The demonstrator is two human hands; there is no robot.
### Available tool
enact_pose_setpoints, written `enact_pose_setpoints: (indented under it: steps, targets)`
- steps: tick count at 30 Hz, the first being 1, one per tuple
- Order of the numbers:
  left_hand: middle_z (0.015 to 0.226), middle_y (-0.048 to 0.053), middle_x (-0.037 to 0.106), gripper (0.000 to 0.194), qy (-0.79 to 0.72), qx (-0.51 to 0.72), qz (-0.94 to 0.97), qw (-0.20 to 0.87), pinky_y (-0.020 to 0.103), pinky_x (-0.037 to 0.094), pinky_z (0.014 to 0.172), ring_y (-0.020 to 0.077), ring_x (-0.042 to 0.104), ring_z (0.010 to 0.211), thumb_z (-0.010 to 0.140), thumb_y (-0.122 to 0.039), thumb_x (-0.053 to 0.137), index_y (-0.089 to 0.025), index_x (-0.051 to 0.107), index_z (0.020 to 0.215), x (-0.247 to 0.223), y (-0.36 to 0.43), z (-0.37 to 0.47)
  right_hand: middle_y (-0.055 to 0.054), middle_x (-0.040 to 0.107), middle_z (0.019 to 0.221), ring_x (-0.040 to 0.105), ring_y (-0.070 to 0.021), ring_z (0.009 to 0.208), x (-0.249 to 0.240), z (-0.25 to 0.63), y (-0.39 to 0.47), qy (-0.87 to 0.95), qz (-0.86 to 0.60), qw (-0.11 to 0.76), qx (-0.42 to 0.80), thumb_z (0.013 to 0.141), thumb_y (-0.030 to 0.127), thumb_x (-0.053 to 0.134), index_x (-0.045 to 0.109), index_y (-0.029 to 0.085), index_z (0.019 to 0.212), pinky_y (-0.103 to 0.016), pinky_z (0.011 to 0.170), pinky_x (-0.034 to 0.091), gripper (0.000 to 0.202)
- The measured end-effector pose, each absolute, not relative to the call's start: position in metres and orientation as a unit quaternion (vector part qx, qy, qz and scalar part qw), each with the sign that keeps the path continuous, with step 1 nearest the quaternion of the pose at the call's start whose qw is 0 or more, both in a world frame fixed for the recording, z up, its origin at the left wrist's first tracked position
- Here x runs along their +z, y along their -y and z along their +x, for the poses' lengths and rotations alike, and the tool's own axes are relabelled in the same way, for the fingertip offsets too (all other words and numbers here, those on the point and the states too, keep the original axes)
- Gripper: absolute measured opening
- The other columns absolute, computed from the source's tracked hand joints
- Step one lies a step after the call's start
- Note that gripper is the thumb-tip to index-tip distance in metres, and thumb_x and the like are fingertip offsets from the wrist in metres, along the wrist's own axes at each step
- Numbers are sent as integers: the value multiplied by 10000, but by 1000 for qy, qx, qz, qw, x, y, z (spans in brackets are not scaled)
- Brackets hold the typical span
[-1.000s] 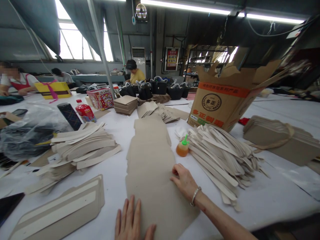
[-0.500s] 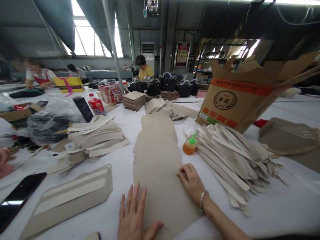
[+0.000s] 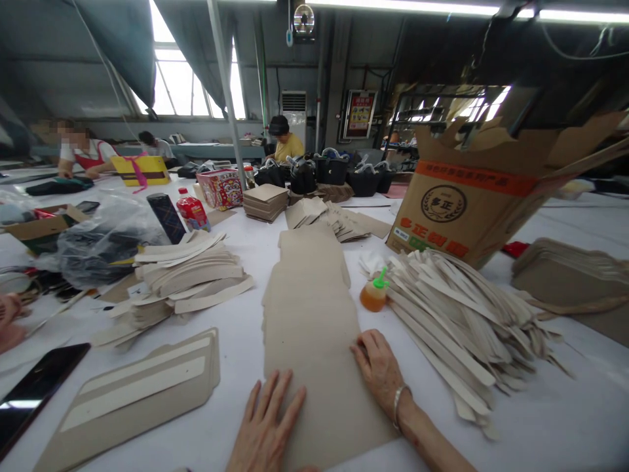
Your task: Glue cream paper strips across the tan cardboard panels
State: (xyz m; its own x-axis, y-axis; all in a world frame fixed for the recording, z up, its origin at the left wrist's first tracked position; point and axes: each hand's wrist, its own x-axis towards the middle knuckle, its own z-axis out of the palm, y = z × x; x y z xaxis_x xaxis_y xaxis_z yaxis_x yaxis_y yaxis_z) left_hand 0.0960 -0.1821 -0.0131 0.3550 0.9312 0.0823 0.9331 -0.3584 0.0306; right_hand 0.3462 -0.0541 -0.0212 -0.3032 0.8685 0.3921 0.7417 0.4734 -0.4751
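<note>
A long row of overlapping grey-beige cardboard pieces (image 3: 314, 314) runs away from me down the middle of the table. My left hand (image 3: 268, 423) rests flat on its near left edge, fingers spread and holding nothing. At the right edge, my right hand (image 3: 378, 367), with a bracelet at the wrist, touches the cardboard with loosely bent fingers, the thumb a little apart. No grasp shows there. Just beyond it stands a squat glue bottle (image 3: 373, 296) with amber liquid and a green nozzle. To the left lie larger cardboard panels (image 3: 147, 416) with pale strips on top.
A heap of pale strips (image 3: 442, 321) spreads to the right, before a large carton (image 3: 447, 203). Another strip pile (image 3: 191, 275) and a phone (image 3: 42, 373) lie left. Stacked cardboard (image 3: 265, 202) and black bags (image 3: 331, 167) stand farther back. Several people sit beyond; another person's hand (image 3: 10, 321) shows far left.
My left hand has slid slightly to the right and nearer to me over the cardboard. My right hand stays at the right edge, a touch lower in view. The camera has tipped up slightly.
</note>
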Motion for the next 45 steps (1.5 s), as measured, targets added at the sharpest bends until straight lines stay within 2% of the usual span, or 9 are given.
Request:
enact_pose_setpoints:
  steps: [5, 9, 14, 25, 31, 33, 38, 41, 45]
  targets:
    - [1460, 165, 252, 979, 622, 35, -767, -155, 495, 311, 1025, 355, 288, 1314, 557, -764, 574, -298, 294, 1371, 22, 167, 100, -40, 515, 803, 489, -207, 773, -17, 347, 56, 807, -501, 301, 83, 889, 201, 457, 460, 213, 794, -347, 702, 423, 96]
    - [1452, 162, 300, 1002, 640, 68, -738, -203, 470, 212, 1082, 334, 255, 1335, 484, -583, 752, -255, 364, 1348, 46, 159, 108, -42, 524, 805, 483, -209, 767, -15, 346, 58, 810, -505, 292, 70, 884, 193, 466, 459, 211, 804, -350, 697, 419, 82]
    - [1322, 145, 456, 1030, 649, -22, -733, -202, 395, 290, 1030, 306, 410, 1213, 343, -406, 836, -183, 462, 1277, 45, 150, 107, -54, 524, 809, 475, -222, 777, -12, 344, 59, 812, -511, 276, 57, 879, 195, 473, 458, 206, 790, -363, 703, 412, 91]
    - [835, -16, 631, 154, 669, -108, -694, -244, 242, 364, 724, 151, 569, 829, 677, -265, 616, -207, 572, 812, 35, 117, 91, -56, 527, 838, 469, -223, 794, -11, 343, 61, 809, -527, 257, 42, 881, 205, 474, 478, 203, 810, -367, 727, 408, 71]
    - [688, -38, 637, 87, 689, -99, -672, -251, 208, 369, 598, 124, 592, 692, 760, -286, 541, -215, 580, 731, 28, 104, 88, -51, 529, 832, 477, -217, 791, -10, 343, 61, 803, -533, 261, 48, 885, 208, 475, 471, 207, 809, -360, 718, 413, 76]
    - [725, -25, 647, 81, 693, -98, -675, -233, 226, 387, 623, 140, 600, 717, 759, -286, 547, -213, 583, 750, 31, 105, 90, -48, 531, 835, 481, -214, 793, -10, 343, 60, 801, -536, 262, 50, 884, 205, 479, 477, 210, 811, -356, 721, 416, 73]
    - [1121, 43, 599, 207, 647, -146, -744, -80, 375, 370, 894, 216, 538, 1048, 811, -249, 505, -246, 574, 1006, 30, 126, 100, -47, 542, 868, 486, -215, 821, -12, 343, 60, 793, -547, 263, 54, 868, 198, 508, 500, 216, 820, -354, 740, 421, 52]
    - [1123, 24, 622, 220, 507, -177, -842, 50, 299, 433, 846, 177, 585, 997, 814, -336, 549, -282, 577, 1025, 7, 141, 107, -46, 546, 872, 485, -216, 830, -13, 341, 59, 788, -554, 262, 59, 858, 182, 522, 510, 215, 820, -354, 750, 421, 52]
    - [1029, 12, 686, 442, 414, -189, -873, 175, 266, 493, 709, 174, 648, 879, 736, -607, 557, -272, 591, 1023, -28, 151, 115, -44, 549, 861, 483, -209, 826, -10, 342, 58, 783, -559, 264, 76, 850, 155, 525, 509, 206, 808, -345, 760, 419, 68]
